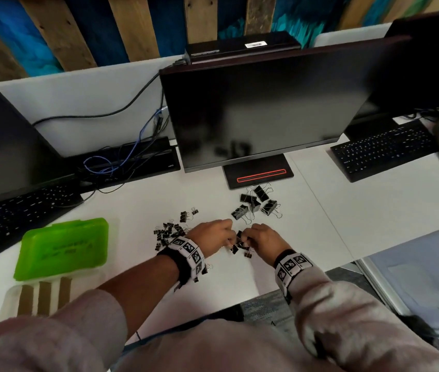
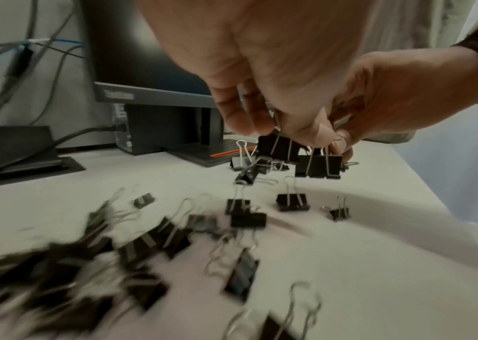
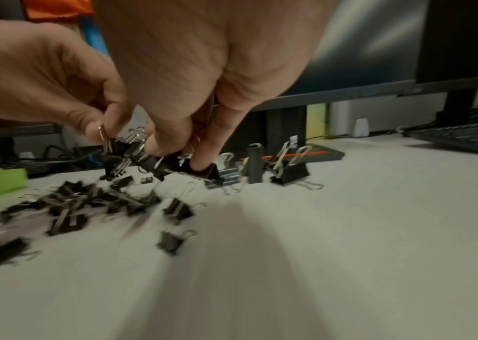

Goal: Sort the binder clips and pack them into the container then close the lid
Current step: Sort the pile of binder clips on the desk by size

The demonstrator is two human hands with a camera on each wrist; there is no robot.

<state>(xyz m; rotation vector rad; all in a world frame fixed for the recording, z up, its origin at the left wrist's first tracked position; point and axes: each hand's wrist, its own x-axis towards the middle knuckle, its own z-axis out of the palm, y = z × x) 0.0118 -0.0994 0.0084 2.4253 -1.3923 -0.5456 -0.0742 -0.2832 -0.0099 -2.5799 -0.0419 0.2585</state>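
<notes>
Black binder clips lie on the white desk in groups: a heap of small clips (image 1: 168,233) left of my hands, several large clips (image 1: 256,204) near the monitor foot, and a few medium clips (image 2: 291,202) under my hands. My left hand (image 1: 227,237) pinches a medium clip (image 2: 278,147) by its handles, just above the desk. My right hand (image 1: 249,237) touches it fingertip to fingertip and grips more clips (image 3: 197,169). The container stands at the left with its green lid (image 1: 64,248) open and its clear divided base (image 1: 11,296) nearer me.
A monitor (image 1: 261,111) on a black foot (image 1: 258,174) stands right behind the large clips. Keyboards lie at the far left (image 1: 19,210) and far right (image 1: 382,151). Cables (image 1: 111,162) trail at the back left. The desk edge runs close below my wrists.
</notes>
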